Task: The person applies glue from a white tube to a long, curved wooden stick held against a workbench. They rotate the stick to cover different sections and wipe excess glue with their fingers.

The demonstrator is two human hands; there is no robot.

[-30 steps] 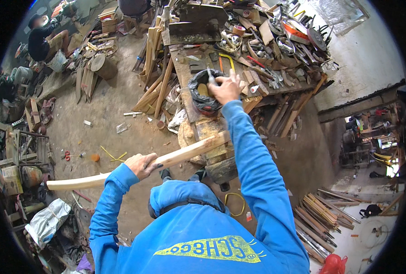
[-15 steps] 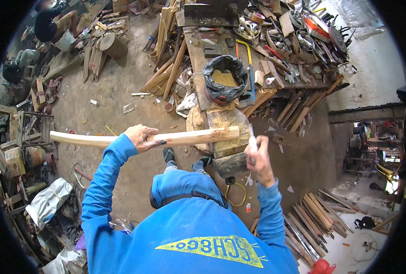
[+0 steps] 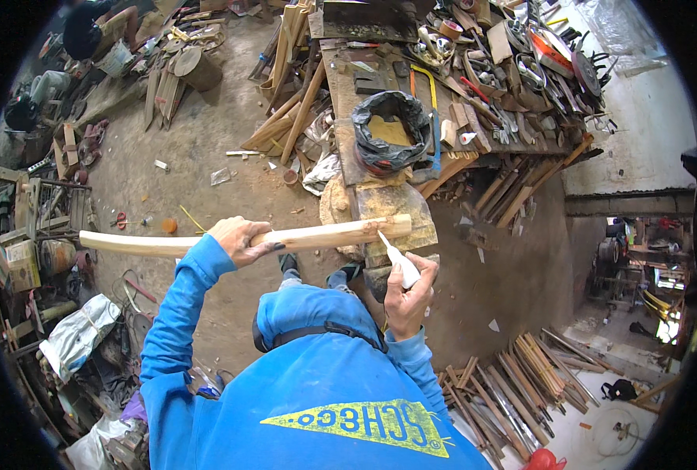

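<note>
My left hand (image 3: pixel 237 240) is wrapped around a long, pale, slightly curved wooden handle (image 3: pixel 325 236), which lies nearly level across my front. Its thick end, marked with a brownish knot or crack, is over a dusty wooden block (image 3: pixel 391 202) at the bench end. In my right hand (image 3: pixel 411 304) is a small white glue bottle (image 3: pixel 402 265) with a narrow pointed nozzle. The nozzle tip is at the handle's thick end, by the brownish mark; whether it touches I cannot tell.
Beyond the block, a black plastic-lined bucket (image 3: pixel 390 133) of tan powder stands on the cluttered workbench (image 3: pixel 341 86). A saw with a yellow and blue frame (image 3: pixel 433 110) lies beside it. Wood strips (image 3: pixel 513 384) lie at lower right. A person (image 3: pixel 90 31) sits at far left.
My right hand has moved left and slightly down, bringing the glue bottle's nozzle to the handle's thick end. The handle has barely shifted in my left hand.
</note>
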